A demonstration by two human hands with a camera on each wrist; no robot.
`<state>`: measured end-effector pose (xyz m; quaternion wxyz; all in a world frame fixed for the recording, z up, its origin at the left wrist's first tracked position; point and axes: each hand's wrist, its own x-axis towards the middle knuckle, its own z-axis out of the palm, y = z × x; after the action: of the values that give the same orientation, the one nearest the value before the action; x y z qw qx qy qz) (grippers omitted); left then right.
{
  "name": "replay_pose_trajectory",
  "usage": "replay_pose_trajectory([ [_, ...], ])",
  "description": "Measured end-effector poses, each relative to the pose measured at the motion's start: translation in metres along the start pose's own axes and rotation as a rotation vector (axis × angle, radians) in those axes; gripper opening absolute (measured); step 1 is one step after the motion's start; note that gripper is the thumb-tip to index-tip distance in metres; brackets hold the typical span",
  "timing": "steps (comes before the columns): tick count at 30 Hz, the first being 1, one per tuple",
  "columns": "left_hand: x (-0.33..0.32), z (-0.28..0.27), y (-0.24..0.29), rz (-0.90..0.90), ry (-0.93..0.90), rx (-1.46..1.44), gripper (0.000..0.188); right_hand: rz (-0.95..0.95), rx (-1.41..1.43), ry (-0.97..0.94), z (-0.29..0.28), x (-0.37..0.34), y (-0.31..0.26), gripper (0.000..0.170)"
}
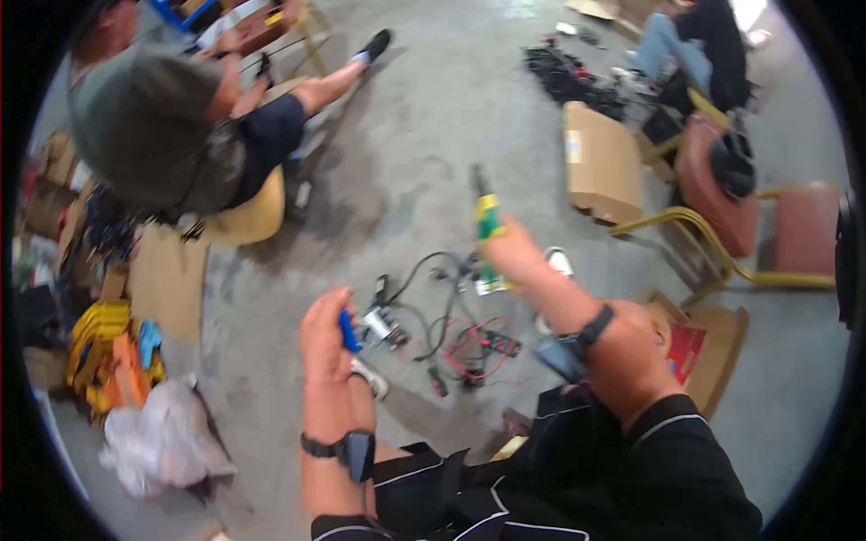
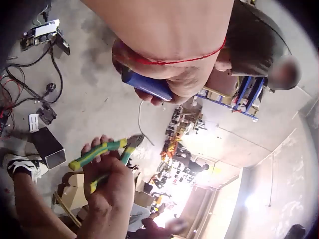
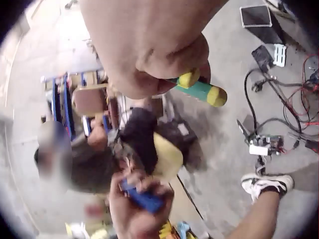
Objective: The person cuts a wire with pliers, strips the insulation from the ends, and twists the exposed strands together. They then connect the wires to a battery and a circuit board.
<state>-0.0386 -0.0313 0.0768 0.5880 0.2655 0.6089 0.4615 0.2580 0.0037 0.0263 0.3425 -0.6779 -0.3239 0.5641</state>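
Note:
My left hand [image 1: 327, 334] grips a smooth blue block [image 1: 348, 332] with rounded edges; its fingers wrap it in the right wrist view, and what it is stays unclear. A thin grey wire [image 2: 140, 122] hangs below that hand in the left wrist view. My right hand [image 1: 512, 248] holds cutting pliers [image 2: 102, 152] with green and yellow handles. Their handles are spread apart, and the dark metal head points away from the palm, close to the wire's lower end in the left wrist view. The hands are apart, above the floor.
Circuit boards, black cables and red wires [image 1: 469, 338] lie on the floor between my feet. A seated person [image 1: 162, 126] is at left, another [image 1: 695, 54] at far right. Chairs [image 1: 713, 189] and a cardboard box [image 1: 603, 167] stand right; a plastic bag [image 1: 162, 442] lies left.

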Motion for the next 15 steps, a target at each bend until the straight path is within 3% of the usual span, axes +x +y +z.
replay_pose_trajectory([
  [3,0.003,0.007,-0.001,0.011,-0.060,-0.051,0.017,-0.127,0.214,-0.035,-0.003,-0.014,-0.010,0.049],
  [7,0.004,0.021,-0.004,-0.012,-0.157,-0.013,0.018,0.030,0.202,-0.260,0.004,-0.019,-0.024,0.051],
  [10,0.004,0.027,-0.006,-0.025,-0.183,0.012,0.018,0.053,0.145,-0.383,0.019,-0.025,-0.023,0.053],
  [12,0.009,0.026,-0.010,-0.013,-0.192,-0.002,0.019,-0.121,0.053,-0.473,0.027,-0.030,-0.020,0.045],
  [15,0.009,0.024,-0.010,-0.032,-0.216,-0.030,0.019,-0.128,-0.073,-0.576,0.028,-0.034,-0.023,0.055],
])
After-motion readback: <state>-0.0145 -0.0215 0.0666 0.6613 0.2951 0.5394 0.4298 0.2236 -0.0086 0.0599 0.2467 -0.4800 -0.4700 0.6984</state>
